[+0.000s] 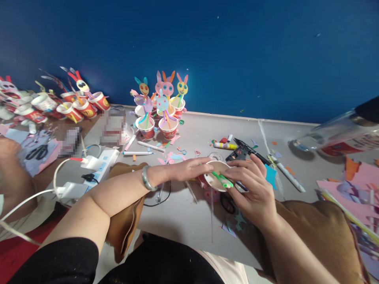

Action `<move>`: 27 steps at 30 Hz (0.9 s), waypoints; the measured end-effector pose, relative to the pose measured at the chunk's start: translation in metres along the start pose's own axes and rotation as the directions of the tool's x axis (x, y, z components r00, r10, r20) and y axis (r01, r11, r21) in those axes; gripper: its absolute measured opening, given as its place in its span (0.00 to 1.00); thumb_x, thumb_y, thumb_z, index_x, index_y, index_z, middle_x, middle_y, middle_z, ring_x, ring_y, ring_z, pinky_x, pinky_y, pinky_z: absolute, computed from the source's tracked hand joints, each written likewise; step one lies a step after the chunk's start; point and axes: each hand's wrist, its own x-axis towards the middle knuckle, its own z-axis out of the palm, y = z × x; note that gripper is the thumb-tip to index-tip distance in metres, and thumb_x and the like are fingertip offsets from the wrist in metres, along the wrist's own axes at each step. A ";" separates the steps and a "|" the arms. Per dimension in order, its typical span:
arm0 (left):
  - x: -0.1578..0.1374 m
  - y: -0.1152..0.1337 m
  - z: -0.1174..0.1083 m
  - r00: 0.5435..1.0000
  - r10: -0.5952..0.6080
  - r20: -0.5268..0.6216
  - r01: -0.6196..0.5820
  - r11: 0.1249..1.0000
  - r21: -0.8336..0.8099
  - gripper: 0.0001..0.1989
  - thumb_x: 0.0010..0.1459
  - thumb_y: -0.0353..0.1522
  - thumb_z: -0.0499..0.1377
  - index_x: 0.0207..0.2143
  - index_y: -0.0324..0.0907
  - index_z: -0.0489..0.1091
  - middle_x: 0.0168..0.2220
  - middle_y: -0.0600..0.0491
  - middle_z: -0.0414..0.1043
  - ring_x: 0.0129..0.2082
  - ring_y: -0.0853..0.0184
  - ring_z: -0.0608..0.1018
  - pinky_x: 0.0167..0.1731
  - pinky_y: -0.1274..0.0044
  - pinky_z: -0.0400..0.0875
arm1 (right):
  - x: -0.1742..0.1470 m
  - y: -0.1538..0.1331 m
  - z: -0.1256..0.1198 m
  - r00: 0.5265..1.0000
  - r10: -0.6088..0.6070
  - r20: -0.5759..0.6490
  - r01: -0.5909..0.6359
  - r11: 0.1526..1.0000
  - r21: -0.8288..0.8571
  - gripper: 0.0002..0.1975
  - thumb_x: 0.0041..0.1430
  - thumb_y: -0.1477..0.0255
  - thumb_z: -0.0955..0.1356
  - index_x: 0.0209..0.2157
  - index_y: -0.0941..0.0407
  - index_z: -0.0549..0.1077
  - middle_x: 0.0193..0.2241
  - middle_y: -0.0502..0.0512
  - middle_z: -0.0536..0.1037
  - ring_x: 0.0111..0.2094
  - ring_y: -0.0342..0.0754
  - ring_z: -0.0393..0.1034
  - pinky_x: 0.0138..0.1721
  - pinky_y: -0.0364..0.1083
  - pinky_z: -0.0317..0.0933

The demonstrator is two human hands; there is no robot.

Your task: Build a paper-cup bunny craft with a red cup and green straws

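Note:
A paper cup (211,182) is tilted so that its white inside faces me, above the near part of the table. My left hand (194,169) is closed on the cup's left side, thumb and fingers at the rim. Bright green straw-like strips (226,183) lie across the cup's opening. My right hand (251,185) has its fingers bent together at the cup's right rim, pinching the green strips; its fingertips are partly hidden. Under that hand shows a dark, thin stick. Below the cup are a pink paper piece and black-handled scissors (227,203), partly in shadow.
Red paper cups with paper rabbit figures (168,128) stand by the blue wall. More cups (84,107) are at left, near another person's arm (14,177). A glue gun (244,152), glue stick (225,146), power strip (100,173), bottle (340,134) and paper scraps surround my hands.

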 end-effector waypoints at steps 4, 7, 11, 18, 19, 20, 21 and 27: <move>0.000 -0.002 -0.001 1.000 -0.004 -0.004 0.004 1.000 -0.029 0.22 0.69 0.43 0.49 0.58 0.42 0.68 0.60 0.47 0.70 0.61 0.60 0.69 0.63 0.68 0.60 | 0.002 0.002 -0.005 0.998 -0.005 0.064 0.005 1.000 -0.005 0.07 0.60 0.77 0.67 0.38 0.50 0.74 0.32 0.49 0.81 0.44 0.54 0.76 0.64 0.66 0.50; 0.002 -0.004 -0.001 1.000 -0.012 -0.011 0.011 0.997 -0.080 0.20 0.68 0.42 0.50 0.55 0.42 0.71 0.56 0.47 0.73 0.58 0.60 0.72 0.58 0.69 0.66 | 0.003 0.000 -0.006 0.996 0.017 0.082 -0.017 1.000 0.002 0.08 0.60 0.76 0.67 0.38 0.49 0.74 0.33 0.50 0.81 0.44 0.54 0.76 0.64 0.67 0.51; 0.005 0.000 -0.001 0.997 -0.075 -0.030 0.068 0.979 -0.194 0.17 0.65 0.41 0.55 0.48 0.42 0.74 0.52 0.47 0.76 0.52 0.62 0.76 0.50 0.74 0.72 | 0.003 -0.003 -0.006 0.998 0.062 0.016 -0.063 0.997 0.053 0.09 0.60 0.74 0.68 0.41 0.48 0.76 0.35 0.52 0.81 0.43 0.54 0.77 0.62 0.65 0.57; 0.008 0.005 0.001 0.970 -0.227 0.091 0.236 0.767 -0.596 0.21 0.60 0.44 0.57 0.47 0.39 0.75 0.42 0.43 0.79 0.36 0.62 0.80 0.39 0.70 0.76 | -0.009 -0.001 0.003 0.967 0.247 -0.064 -0.237 0.962 0.132 0.35 0.56 0.55 0.74 0.62 0.51 0.64 0.53 0.64 0.75 0.54 0.62 0.72 0.54 0.61 0.68; 0.009 0.004 0.002 0.969 -0.219 0.116 0.242 0.739 -0.629 0.21 0.59 0.45 0.58 0.46 0.39 0.75 0.40 0.43 0.80 0.35 0.62 0.80 0.39 0.70 0.76 | -0.010 -0.001 0.005 0.963 0.267 -0.025 -0.263 0.959 0.110 0.39 0.55 0.54 0.74 0.64 0.52 0.62 0.55 0.65 0.74 0.55 0.62 0.71 0.54 0.60 0.68; 0.009 0.002 0.003 0.966 -0.218 0.136 0.252 0.711 -0.656 0.22 0.57 0.46 0.59 0.45 0.39 0.75 0.39 0.44 0.80 0.35 0.62 0.80 0.39 0.70 0.76 | -0.011 -0.002 0.007 0.962 0.274 0.011 -0.274 0.958 0.085 0.42 0.54 0.53 0.75 0.65 0.52 0.61 0.56 0.65 0.74 0.56 0.62 0.71 0.54 0.60 0.68; 0.010 0.001 0.004 0.963 -0.221 0.153 0.265 0.687 -0.676 0.23 0.57 0.47 0.59 0.45 0.39 0.76 0.38 0.44 0.80 0.34 0.62 0.80 0.39 0.71 0.75 | -0.011 -0.002 0.010 0.962 0.269 0.037 -0.271 0.960 0.065 0.42 0.54 0.54 0.75 0.66 0.52 0.60 0.56 0.65 0.74 0.56 0.62 0.71 0.54 0.59 0.69; 0.013 -0.003 0.005 0.945 -0.276 0.176 0.316 0.631 -0.708 0.21 0.56 0.45 0.60 0.47 0.41 0.74 0.36 0.47 0.80 0.34 0.64 0.79 0.37 0.72 0.74 | -0.010 -0.004 0.020 0.965 0.251 0.082 -0.255 0.966 0.050 0.35 0.59 0.59 0.72 0.64 0.54 0.62 0.52 0.66 0.77 0.52 0.61 0.75 0.49 0.56 0.72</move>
